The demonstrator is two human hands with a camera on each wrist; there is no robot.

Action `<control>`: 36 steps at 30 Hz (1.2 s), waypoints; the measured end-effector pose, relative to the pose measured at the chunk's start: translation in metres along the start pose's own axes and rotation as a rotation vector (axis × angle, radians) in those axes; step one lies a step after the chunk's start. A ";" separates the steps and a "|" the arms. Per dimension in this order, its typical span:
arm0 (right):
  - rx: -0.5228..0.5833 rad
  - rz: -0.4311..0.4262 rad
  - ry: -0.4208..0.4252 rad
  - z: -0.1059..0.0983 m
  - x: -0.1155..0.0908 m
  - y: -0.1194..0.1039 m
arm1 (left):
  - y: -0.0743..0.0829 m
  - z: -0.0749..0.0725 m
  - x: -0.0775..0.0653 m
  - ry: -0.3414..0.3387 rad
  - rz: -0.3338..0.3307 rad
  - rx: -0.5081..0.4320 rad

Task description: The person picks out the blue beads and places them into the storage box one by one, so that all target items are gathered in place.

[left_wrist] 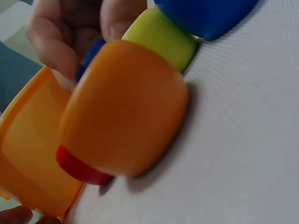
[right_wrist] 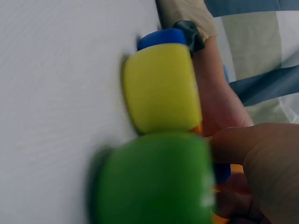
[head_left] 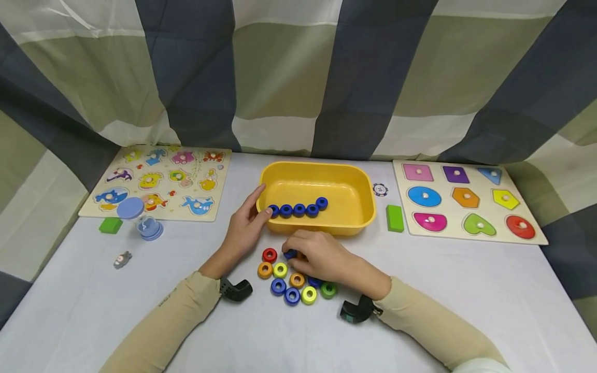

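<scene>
A yellow plastic tub (head_left: 322, 176) stands in the middle of the table, with several blue rings (head_left: 299, 210) along its near side. My left hand (head_left: 243, 225) holds the tub's left end, thumb at the rim. Between the thumb and fingers of my right hand (head_left: 322, 254) a blue ring (head_left: 290, 254) is pinched, just in front of the tub. Under and around that hand lie loose rings: a red ring (head_left: 269, 255), an orange ring (left_wrist: 126, 107), a yellow ring (right_wrist: 161, 88), a green ring (right_wrist: 156, 182) and several blue ones. The right hand partly covers one blue ring.
An animal peg puzzle (head_left: 174, 181) lies at the left, a shape peg puzzle (head_left: 448, 220) at the right. Green blocks (head_left: 395, 218), a poker chip (head_left: 380, 189), a blue-capped hourglass-like object (head_left: 149, 228) and a small grey figure (head_left: 122, 260) lie nearby. A checked curtain (head_left: 284, 77) hangs behind.
</scene>
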State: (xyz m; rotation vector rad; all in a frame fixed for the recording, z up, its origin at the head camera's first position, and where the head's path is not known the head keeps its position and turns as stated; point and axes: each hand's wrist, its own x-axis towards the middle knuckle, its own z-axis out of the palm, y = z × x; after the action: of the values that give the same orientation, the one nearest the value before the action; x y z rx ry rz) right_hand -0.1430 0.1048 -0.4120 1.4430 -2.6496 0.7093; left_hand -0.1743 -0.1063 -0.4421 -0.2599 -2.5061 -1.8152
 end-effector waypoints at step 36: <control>0.058 0.690 0.116 -0.058 0.033 0.093 | 0.000 0.002 0.000 0.020 -0.005 0.016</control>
State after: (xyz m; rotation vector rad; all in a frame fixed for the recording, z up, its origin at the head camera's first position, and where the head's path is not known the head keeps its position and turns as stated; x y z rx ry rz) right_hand -0.2472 0.1461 -0.3864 0.4327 -3.0343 0.8696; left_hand -0.1743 -0.1046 -0.4430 -0.2335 -2.5095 -1.7890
